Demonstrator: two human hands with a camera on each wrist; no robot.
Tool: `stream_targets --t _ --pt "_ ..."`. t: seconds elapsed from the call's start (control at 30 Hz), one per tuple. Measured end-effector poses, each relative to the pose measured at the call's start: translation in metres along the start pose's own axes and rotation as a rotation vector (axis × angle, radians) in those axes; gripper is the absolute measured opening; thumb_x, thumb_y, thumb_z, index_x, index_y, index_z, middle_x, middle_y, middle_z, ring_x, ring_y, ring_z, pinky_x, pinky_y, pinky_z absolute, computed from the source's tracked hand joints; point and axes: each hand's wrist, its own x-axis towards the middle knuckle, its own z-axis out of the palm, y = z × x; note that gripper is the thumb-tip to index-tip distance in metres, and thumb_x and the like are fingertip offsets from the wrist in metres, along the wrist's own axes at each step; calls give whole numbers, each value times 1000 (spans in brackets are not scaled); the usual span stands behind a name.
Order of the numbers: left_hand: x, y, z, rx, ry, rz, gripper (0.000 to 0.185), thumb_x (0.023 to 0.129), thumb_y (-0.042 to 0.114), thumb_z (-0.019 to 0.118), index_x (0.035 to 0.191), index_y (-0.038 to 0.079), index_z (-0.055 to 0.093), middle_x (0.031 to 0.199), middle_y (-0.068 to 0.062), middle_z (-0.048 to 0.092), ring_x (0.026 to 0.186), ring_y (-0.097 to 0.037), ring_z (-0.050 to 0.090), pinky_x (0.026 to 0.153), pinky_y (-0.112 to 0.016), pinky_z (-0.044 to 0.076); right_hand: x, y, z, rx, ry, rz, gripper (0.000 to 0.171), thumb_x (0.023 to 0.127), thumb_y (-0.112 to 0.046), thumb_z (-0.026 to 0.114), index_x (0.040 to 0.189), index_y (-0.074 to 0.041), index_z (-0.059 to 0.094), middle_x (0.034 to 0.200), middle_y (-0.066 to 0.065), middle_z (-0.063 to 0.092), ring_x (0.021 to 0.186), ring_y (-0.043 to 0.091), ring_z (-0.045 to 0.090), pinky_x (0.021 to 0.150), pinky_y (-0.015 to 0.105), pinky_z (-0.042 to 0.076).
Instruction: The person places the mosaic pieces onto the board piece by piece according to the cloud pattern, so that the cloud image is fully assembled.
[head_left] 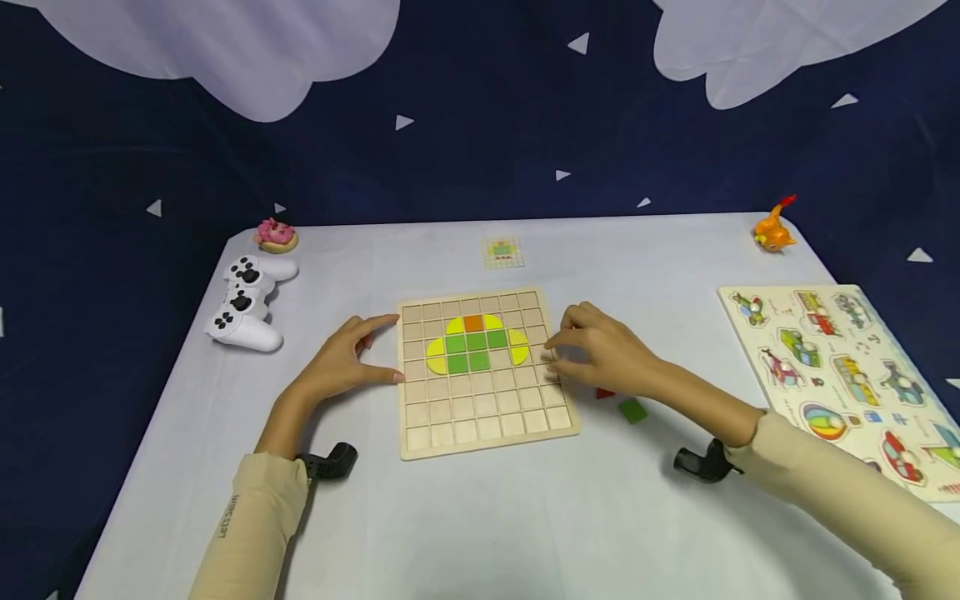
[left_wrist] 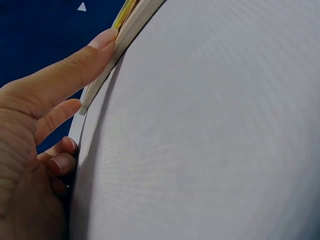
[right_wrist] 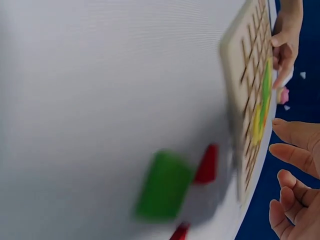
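Standing beside the table, I see the left hand (head_left: 341, 362) with relaxed, straight fingers touching the left edge of the wooden grid board (head_left: 480, 408), which lies flat in the middle. The right hand (head_left: 603, 354) hovers at the right edge; whether it pinches something I cannot tell. A careless nudge could probably displace the coloured tiles (head_left: 476, 343) or scatter the loose green piece (head_left: 632, 410).

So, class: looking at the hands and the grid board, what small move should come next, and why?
Probably the right hand draws back to pick up the loose green piece beside the board. The left hand already steadies the board's edge, the picture looks unfinished, and the right hand's fingers appear to hold nothing.
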Motion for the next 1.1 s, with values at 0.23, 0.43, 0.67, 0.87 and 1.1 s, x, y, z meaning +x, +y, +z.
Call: stream_targets --t 0.23,0.43,0.67,0.87,1.1 --pt "-1 -1 -3 3 -2 -5 95 68 41 90 149 22 46 96 -8 40 88 -22 39 76 -37 33 -39 19 -12 -7 -34 4 24 79 -22 83 101 -13 78 90 -1 55 87 9 42 71 29 41" --pt "-2 -1 -5 11 -1 4 93 70 42 89 149 20 46 96 -8 40 90 -22 40 77 -38 33 -68 37 -20 34 -26 -31 26 72 -18 88 96 -17 78 89 -6 53 85 5 43 70 23 40" --pt "-2 -2 -5 11 4 6 92 70 40 89 149 20 46 95 -8 40 89 -22 40 77 -38 33 -86 46 -21 28 -39 -50 31 66 -15 91 94 -19 78 94 -13 51 87 0 42 72 20 41" --pt "-2 -1 -4 8 2 10 92 70 39 89 149 19 45 96 -8 40 89 -22 40 77 -38 33 -93 48 -17 4 -41 -58 31 64 -15 92 91 -19 79 93 -13 48 89 -1 41 73 21 43" --pt "0 0 0 7 -3 -10 94 69 40 90 149 20 46 96 -8 41 89 -22 40 76 -38 33 -92 51 -12 -8 -11 -111 26 66 -14 91 88 -15 77 91 -11 50 85 -1 40 69 17 40"
